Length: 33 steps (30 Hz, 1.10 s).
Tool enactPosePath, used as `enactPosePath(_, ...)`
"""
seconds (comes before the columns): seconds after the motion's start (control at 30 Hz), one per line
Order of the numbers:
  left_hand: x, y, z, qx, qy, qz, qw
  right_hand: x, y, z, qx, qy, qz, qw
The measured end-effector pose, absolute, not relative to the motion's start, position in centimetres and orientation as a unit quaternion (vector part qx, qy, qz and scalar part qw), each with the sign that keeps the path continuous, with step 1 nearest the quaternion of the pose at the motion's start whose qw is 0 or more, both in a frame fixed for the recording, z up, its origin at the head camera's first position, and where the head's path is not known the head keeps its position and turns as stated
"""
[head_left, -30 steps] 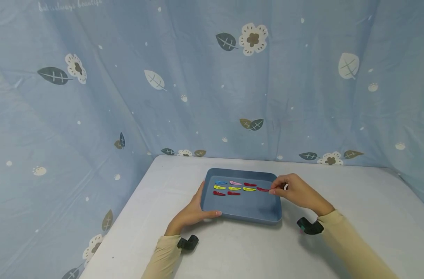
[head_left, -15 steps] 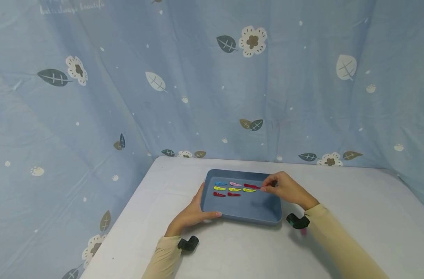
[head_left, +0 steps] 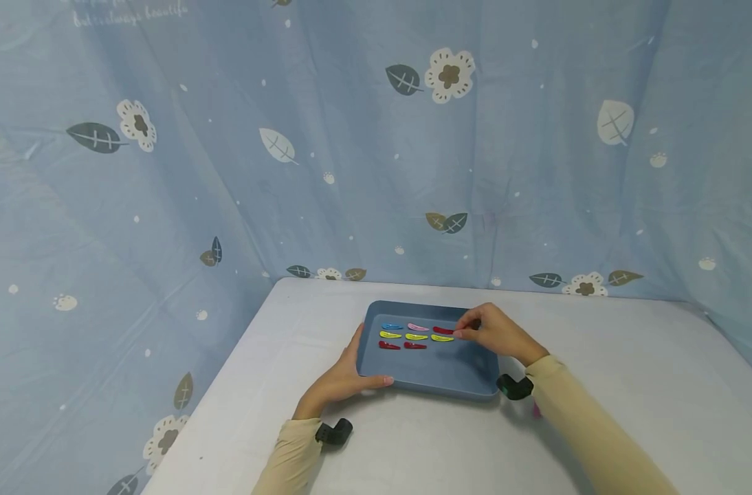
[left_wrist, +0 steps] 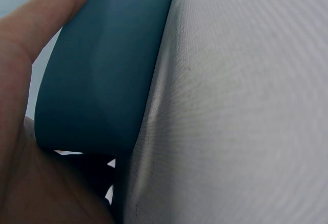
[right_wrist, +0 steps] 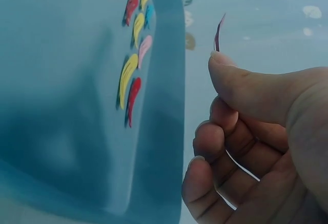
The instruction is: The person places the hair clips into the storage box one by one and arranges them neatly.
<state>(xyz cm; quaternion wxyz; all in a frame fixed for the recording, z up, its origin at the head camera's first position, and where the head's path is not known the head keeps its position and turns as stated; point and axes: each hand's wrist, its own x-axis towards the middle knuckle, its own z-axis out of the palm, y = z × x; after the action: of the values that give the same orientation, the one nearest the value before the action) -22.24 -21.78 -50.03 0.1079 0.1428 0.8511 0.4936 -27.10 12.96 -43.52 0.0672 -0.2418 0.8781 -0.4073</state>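
A blue-grey tray (head_left: 428, 368) holds several snap hair clips in rows: one blue (head_left: 392, 326), one pink (head_left: 418, 327), one red (head_left: 442, 330), three yellow (head_left: 416, 337) and two dark red at the front. My left hand (head_left: 341, 380) rests against the tray's near left corner, thumb straight along the front wall, fingers along the left side. Above the tray's right part, my right hand (head_left: 498, 335) pinches a dark red hair clip (right_wrist: 219, 35) between thumb and forefinger. This clip stands edge-on in the right wrist view and is mostly hidden in the head view.
The tray stands on a white-covered table (head_left: 413, 447). A small pink thing (head_left: 537, 410) lies on the table, partly covered by my right forearm. A blue patterned curtain (head_left: 351, 172) hangs behind the table and at its left.
My right hand has moved left over the tray with the red hair clip, toward the red clip in the back row. My left hand and the tray have stayed put.
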Motion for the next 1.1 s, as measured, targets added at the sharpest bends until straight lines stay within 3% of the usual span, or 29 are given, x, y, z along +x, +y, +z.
enactPosePath(1.1, -22.2, -21.7, -49.7, 0.156, 0.843, 0.503, 0.109, -28.3, 11.9, -45.3, -0.211, 0.884, -0.407, 0.091)
